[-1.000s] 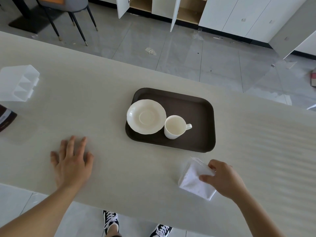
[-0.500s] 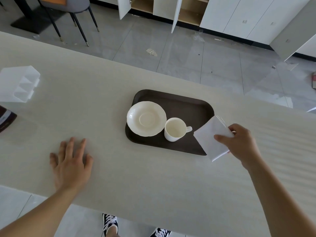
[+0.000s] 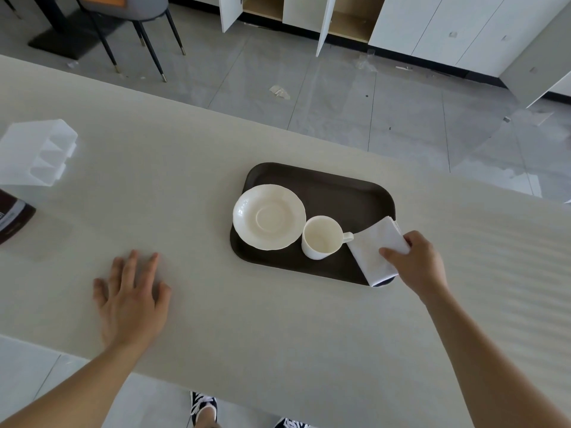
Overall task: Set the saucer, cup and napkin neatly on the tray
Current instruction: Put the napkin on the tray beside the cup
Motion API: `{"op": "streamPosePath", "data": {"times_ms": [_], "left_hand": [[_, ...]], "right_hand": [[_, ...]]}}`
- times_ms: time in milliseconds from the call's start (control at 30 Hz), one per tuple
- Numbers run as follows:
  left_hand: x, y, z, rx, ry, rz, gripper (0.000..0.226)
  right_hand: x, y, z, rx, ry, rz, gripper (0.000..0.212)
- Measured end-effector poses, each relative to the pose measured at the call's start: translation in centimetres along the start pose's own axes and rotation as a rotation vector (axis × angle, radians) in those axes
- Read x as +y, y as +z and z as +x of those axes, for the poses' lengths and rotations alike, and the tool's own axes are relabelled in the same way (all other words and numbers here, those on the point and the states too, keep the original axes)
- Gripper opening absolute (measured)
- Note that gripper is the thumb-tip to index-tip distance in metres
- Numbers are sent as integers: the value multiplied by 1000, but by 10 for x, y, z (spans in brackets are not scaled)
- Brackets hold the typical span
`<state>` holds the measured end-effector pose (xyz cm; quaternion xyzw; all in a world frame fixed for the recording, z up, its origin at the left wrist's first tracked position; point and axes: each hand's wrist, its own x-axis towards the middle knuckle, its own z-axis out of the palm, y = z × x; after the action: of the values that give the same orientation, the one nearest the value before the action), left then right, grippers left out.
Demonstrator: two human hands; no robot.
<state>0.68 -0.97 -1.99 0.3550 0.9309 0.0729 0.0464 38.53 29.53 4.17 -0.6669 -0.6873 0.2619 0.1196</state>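
Head view: folded white napkin [image 3: 375, 253] lowered onto right end of dark tray [image 3: 340, 186], pinched at its near-right edge between thumb and fingers of right hand [image 3: 417, 262]; grip clamped on the cloth, not yet released. Laid slantwise just beside cup [image 3: 321, 237], one corner close to the cup's handle, lower corner overhanging the tray's near rim — probably set there because only that end of the tray was left bare. Cannot tell whether the napkin lay fully flat or was partly held up. Cup upright and empty, handle turned right toward the napkin, standing beside saucer [image 3: 268, 217] rather than on it, rims close or touching. Saucer occupying the tray's left end, its edge reaching out over the left rim. Judged as the last item going down, with straightening likely needed for a neat result: napkin squared to the tray, perhaps cup moved onto saucer. Left hand [image 3: 133, 291] spread flat on pale bench [image 3: 154, 180], fingers apart, holding nothing, apparently bracing. Farther left on the bench, translucent plastic holder [image 3: 37, 152] and brown packet [image 3: 12, 217] cut off at the frame's edge.
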Motion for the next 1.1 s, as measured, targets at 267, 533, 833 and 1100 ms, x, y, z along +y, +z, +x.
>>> {"op": "streamPosePath", "data": {"times_ms": [267,533,833,1100], "left_hand": [[1,0,0,-6,-1,0,63],[3,-7,-1,-33,-8,6,63],[3,-5,-1,-16,-3,-7,63],[0,-2,0,-22,7,6,64]], "right_hand": [[1,8,-1,80,-114,-181,51],[-15,14,-6,131,-317,-146,46],[-42,20,-2,92,-440,-164,27],[-85,20,22,46,-487,-57,20]]}}
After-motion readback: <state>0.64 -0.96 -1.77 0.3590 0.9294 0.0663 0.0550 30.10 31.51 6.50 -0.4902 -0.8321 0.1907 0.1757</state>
